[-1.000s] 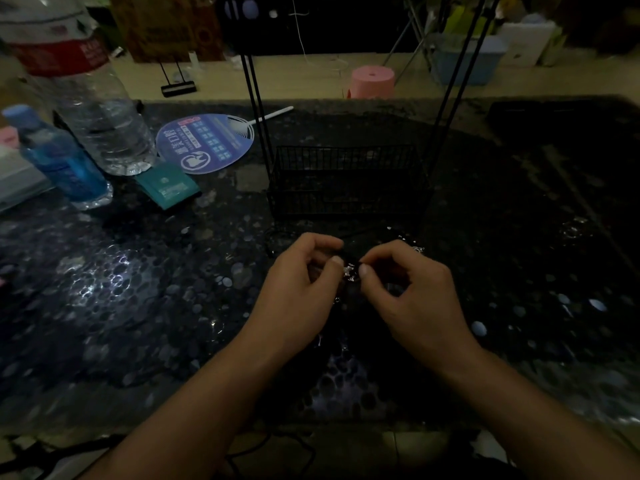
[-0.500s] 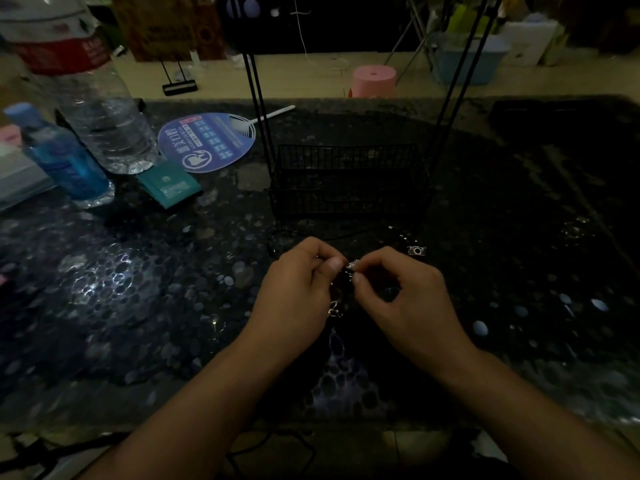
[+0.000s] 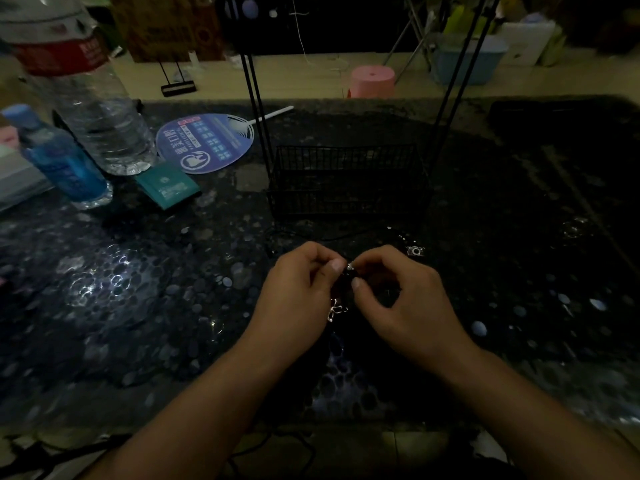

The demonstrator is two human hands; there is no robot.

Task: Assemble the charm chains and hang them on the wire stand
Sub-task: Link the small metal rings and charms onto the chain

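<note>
1. Pretty dim room, and the desk (image 3: 138,306) is dark with a shiny pebble pattern all over it.
2. Both hands are just in front of the black wire stand (image 3: 346,181), which sits mid-desk with its thin poles going up out of view.
3. Left hand (image 3: 294,299) and right hand (image 3: 405,303) are nearly touching, fingers curled in, both pinching a tiny shiny bit of the charm chain (image 3: 335,308). The rest of it dangles below, between the hands.
4. Another small silver charm (image 3: 415,251) lies on the desk just right of the hands.
5. Far left: a big water bottle (image 3: 93,109), a small blue bottle (image 3: 59,157), a round fan (image 3: 206,142) and a teal packet (image 3: 168,188).
</note>
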